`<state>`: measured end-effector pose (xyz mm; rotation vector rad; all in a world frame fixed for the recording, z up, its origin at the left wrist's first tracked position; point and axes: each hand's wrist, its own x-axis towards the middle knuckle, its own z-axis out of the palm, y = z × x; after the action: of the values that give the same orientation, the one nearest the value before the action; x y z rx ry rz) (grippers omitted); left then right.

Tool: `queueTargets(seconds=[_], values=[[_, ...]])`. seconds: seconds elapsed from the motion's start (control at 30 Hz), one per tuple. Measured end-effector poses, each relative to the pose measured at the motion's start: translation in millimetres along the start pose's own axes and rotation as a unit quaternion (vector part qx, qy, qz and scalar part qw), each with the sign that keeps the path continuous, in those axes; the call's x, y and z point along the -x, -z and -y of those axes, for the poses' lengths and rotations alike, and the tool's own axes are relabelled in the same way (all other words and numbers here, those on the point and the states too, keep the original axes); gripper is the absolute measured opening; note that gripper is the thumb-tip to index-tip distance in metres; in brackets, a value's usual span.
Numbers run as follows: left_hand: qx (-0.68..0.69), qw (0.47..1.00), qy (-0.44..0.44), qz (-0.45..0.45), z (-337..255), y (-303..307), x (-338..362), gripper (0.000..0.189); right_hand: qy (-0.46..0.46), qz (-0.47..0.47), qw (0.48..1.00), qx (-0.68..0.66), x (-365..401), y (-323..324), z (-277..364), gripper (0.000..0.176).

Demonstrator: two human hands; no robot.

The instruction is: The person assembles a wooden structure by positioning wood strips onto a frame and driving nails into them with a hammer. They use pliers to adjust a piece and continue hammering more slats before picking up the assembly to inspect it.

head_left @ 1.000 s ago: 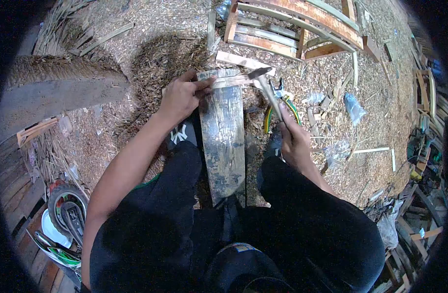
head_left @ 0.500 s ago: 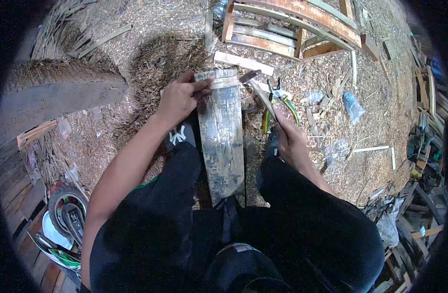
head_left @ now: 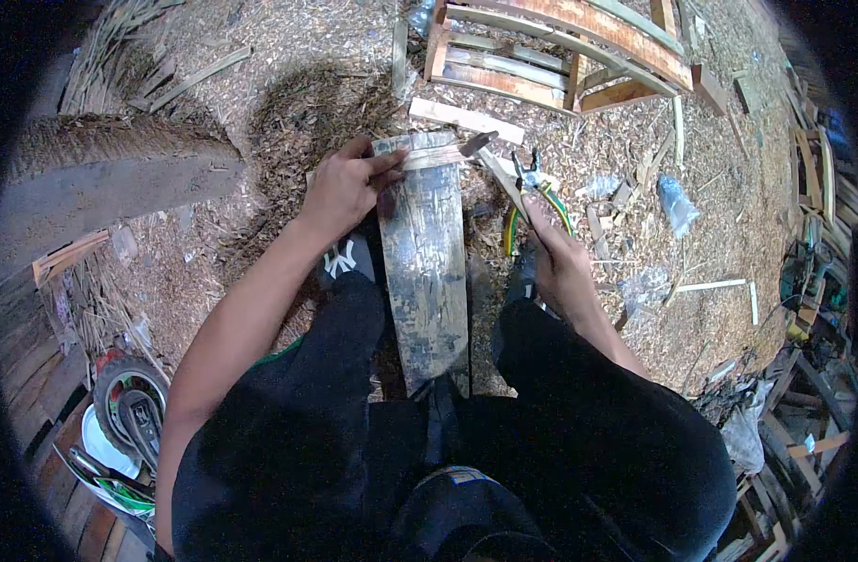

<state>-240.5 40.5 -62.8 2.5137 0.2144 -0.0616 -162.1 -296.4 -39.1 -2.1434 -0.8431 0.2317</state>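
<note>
The strip (head_left: 431,157) lies crosswise on the far end of the dark, scuffed plank (head_left: 424,272), at twelve o'clock from the knees. Pale and thin, it looks light and stiff but apt to split, so it is best pinned near one end. The left hand (head_left: 340,187) has its fingers (head_left: 388,165) pinched on the strip's nine o'clock end. The right hand (head_left: 560,267), at four o'clock, is wrapped round a hammer (head_left: 490,164). Pliers (head_left: 534,192) lie beside it on the chip-strewn floor (head_left: 288,103).
</note>
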Motion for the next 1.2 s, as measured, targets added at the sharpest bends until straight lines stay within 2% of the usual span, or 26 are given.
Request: queueTargets(seconds=[0.03,0.1,0.17,0.23,0.3,0.37,0.43,0.5,0.57,0.63,0.7,0.77,0.83,0.87,0.93,1.0,1.03,1.1,1.13,1.2], values=[[-0.005,1.000,0.010,0.007,-0.7,0.2,-0.7,0.031,-0.036,0.079,0.996,0.029,2.1,2.4,-4.7,0.058],[-0.003,1.000,-0.009,-0.007,0.8,0.2,-1.3,0.032,-0.039,0.055,0.997,-0.022,3.5,-1.3,-6.4,0.059],[0.002,0.999,-0.027,-0.018,2.1,-1.2,1.6,0.034,0.024,-0.076,0.996,-0.031,-0.1,-1.0,7.3,0.062],[-0.007,0.999,-0.040,-0.027,1.0,-0.4,-0.5,0.034,0.022,-0.059,0.998,-0.018,2.7,-1.3,-0.7,0.062],[-0.003,1.000,-0.025,-0.014,-2.6,1.7,-0.4,0.034,0.011,0.042,0.998,0.036,2.2,0.4,-6.5,0.062],[-0.001,1.000,-0.007,0.003,-1.0,2.0,-0.3,0.034,-0.015,0.050,0.999,0.010,3.6,-0.4,-6.5,0.062],[-0.002,0.998,-0.049,-0.042,2.4,-2.7,-0.6,0.035,0.032,-0.087,0.996,-0.002,1.3,-3.2,3.4,0.065],[-0.004,0.999,-0.033,-0.032,2.3,-2.7,0.3,0.035,0.049,-0.082,0.995,-0.027,0.2,-3.2,-1.8,0.066],[-0.007,1.000,-0.020,-0.022,0.0,-1.8,-0.9,0.035,-0.030,0.083,0.994,0.056,1.3,5.2,-1.6,0.068],[0.004,1.000,-0.026,-0.013,-0.2,0.5,-0.7,0.035,-0.007,0.057,0.998,0.022,0.7,-1.2,-6.0,0.069],[-0.010,1.000,-0.020,-0.009,1.6,-0.7,1.5,0.032,0.067,-0.096,0.993,0.005,1.2,-4.4,-0.5,0.072],[-0.023,0.999,-0.019,-0.015,0.9,-0.4,-0.5,0.029,0.048,-0.069,0.996,-0.011,2.3,-2.1,-6.1,0.072],[0.013,1.000,-0.001,0.003,-1.0,1.4,-1.1,0.036,-0.014,0.078,0.994,0.068,1.4,5.4,-5.3,0.072],[0.012,1.000,-0.001,0.000,0.0,2.4,-3.2,0.036,0.016,0.028,0.999,0.041,4.4,-0.3,-14.3,0.070],[-0.010,0.998,-0.050,-0.027,2.9,0.8,0.9,0.036,0.020,0.012,1.000,0.021,8.8,-5.1,-15.3,0.070],[-0.012,0.999,-0.031,-0.014,3.4,-1.7,1.7,0.037,0.036,-0.028,0.999,-0.012,8.8,-4.9,-16.3,0.070],[-0.014,1.000,-0.012,-0.005,2.7,-2.2,0.3,0.038,0.038,-0.029,0.999,-0.010,6.6,-2.5,-16.5,0.070],[-0.006,1.000,-0.015,0.007,-0.7,1.1,-0.7,0.040,0.007,0.051,0.997,0.053,3.8,1.1,-14.9,0.073],[0.000,1.000,-0.015,0.018,-1.2,4.4,-1.2,0.042,0.012,0.015,1.000,0.009,7.1,-3.9,-20.1,0.072],[-0.014,1.000,-0.025,0.009,-0.4,4.9,1.9,0.043,0.004,0.009,1.000,-0.002,9.8,-8.9,-19.9,0.068]])
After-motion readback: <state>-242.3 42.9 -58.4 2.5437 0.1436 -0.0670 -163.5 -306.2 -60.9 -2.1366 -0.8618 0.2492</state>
